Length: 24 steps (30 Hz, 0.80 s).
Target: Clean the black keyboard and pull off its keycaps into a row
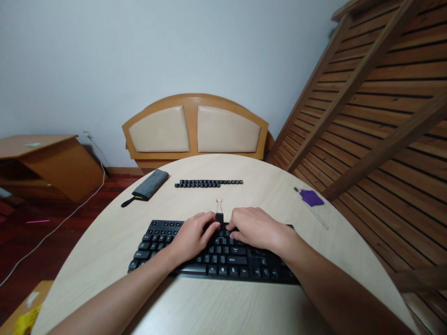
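Note:
A black keyboard (223,259) lies on the round table before me, partly covered by my hands and forearms. My left hand (196,235) is closed at the keyboard's upper middle, thumb and forefinger against the black handle of a wire keycap puller (219,217). The puller's two wire prongs point up, away from the keys. My right hand (256,227) rests over the upper right part of the keyboard, fingers curled. Its thumb and fingertips meet at the keys just right of the puller; whatever they pinch is hidden. Behind the keyboard, loose black keycaps (200,183) stand in two rows.
On the pale round table (265,179) sit a grey pouch (152,184) at left and a purple cloth-like item (312,197) beside a thin white stick at right. Beyond the table's far edge is a wooden headboard (193,123). Wooden slats (370,125) lean along the right.

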### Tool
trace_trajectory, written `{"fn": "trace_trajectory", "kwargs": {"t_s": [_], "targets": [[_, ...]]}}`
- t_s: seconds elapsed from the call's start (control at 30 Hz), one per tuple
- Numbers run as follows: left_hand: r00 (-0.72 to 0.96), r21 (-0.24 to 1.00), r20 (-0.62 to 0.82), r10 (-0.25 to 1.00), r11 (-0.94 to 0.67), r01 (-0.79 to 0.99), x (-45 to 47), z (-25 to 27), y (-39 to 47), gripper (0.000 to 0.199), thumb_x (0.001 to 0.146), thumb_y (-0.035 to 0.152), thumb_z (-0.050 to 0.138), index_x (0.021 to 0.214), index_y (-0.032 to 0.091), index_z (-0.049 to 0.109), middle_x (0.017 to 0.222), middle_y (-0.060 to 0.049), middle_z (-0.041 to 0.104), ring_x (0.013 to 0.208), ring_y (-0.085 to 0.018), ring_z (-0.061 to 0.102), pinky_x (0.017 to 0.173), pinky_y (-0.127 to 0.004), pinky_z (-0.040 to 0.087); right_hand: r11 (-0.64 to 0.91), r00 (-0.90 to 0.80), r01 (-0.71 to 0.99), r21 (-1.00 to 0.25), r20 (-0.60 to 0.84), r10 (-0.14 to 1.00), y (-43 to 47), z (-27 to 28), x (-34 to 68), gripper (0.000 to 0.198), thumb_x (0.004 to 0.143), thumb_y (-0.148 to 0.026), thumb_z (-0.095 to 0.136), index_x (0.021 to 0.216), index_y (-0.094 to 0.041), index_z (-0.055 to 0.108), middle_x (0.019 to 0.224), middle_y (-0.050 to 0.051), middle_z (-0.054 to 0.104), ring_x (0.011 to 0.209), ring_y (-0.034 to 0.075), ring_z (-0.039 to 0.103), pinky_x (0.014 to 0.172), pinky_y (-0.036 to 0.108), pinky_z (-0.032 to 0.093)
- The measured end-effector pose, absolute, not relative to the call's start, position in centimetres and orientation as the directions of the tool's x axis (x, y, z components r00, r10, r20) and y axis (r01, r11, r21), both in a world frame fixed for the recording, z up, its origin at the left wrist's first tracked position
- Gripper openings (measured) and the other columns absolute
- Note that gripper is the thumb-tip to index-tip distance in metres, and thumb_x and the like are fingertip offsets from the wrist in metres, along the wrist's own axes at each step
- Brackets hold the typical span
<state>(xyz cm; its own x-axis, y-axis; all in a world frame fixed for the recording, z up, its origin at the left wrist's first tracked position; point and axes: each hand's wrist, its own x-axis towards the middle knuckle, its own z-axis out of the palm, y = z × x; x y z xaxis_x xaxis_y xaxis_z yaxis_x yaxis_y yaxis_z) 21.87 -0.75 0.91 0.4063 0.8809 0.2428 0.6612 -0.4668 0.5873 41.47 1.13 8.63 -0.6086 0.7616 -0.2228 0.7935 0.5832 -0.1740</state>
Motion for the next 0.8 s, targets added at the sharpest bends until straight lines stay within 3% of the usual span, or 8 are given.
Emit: {"fn": "trace_trajectory", "kwargs": {"t_s": [0.4, 0.57, 0.8], "targets": [[0.522, 0.402, 0.322, 0.790, -0.613, 0.680, 21.8, 0.9, -1.5, 0.020, 0.100, 0.029, 0.041, 0.091, 0.019, 0.057, 0.086, -0.005, 0.063, 0.083, -0.021, 0.059, 0.073, -0.032, 0.045, 0.624, -0.640, 0.768, -0.144, -0.184, 0.746, 0.9, 8.3, 40.4, 0.023, 0.084, -0.026, 0.063, 0.100, -0.011, 0.073, 0.101, 0.016, 0.072, 0.096, 0.032, 0.068, 0.078, 0.035, 0.050], [0.415, 0.503, 0.304, 0.857, -0.515, 0.694, 21.8, 0.5, -1.2, 0.020, 0.098, 0.029, 0.045, 0.084, 0.019, 0.055, 0.080, -0.003, 0.060, 0.078, -0.019, 0.058, 0.069, -0.030, 0.044, 0.608, -0.636, 0.772, -0.185, -0.208, 0.743, 1.3, 8.1, 40.8, 0.020, 0.085, -0.031, 0.064, 0.093, -0.016, 0.076, 0.096, 0.013, 0.073, 0.092, 0.030, 0.069, 0.076, 0.033, 0.048], [0.385, 0.622, 0.261, 0.885, -0.460, 0.634, 21.7, 0.8, -1.0, 0.017, 0.097, 0.028, 0.048, 0.084, 0.019, 0.056, 0.081, -0.002, 0.064, 0.075, -0.017, 0.059, 0.068, -0.028, 0.042, 0.675, -0.719, 0.687, -0.269, -0.117, 0.685, 3.0, 6.8, 41.8, 0.021, 0.081, -0.035, 0.067, 0.093, -0.020, 0.074, 0.092, 0.008, 0.074, 0.088, 0.026, 0.068, 0.072, 0.030, 0.045]]}}
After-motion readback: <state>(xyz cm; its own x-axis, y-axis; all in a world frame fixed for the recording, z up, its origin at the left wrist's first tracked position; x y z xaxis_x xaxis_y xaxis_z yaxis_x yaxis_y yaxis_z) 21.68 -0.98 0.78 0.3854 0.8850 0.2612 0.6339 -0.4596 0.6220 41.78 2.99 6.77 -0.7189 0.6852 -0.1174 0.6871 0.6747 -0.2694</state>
